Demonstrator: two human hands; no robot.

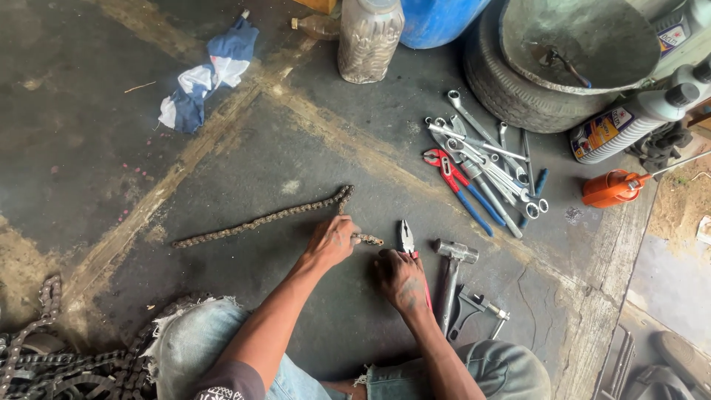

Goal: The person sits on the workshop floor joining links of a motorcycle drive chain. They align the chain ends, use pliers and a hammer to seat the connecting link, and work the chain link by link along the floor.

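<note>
Floor (296, 163): bare concrete lies open to our left and ahead; wrenches (489, 159) and red pliers (452, 178) crowd the right, a tyre (511, 89) beyond them.
Chain (266, 217): stretched across the floor, its near end bent back under our left hand.
Left hand (331, 241): fingers curled shut, pinching the chain's end.
Right hand (400, 278): closed around the pliers (405, 238), whose tip sits just beside the chain end.
Hammer (452, 274): lying right beside our right hand.
</note>
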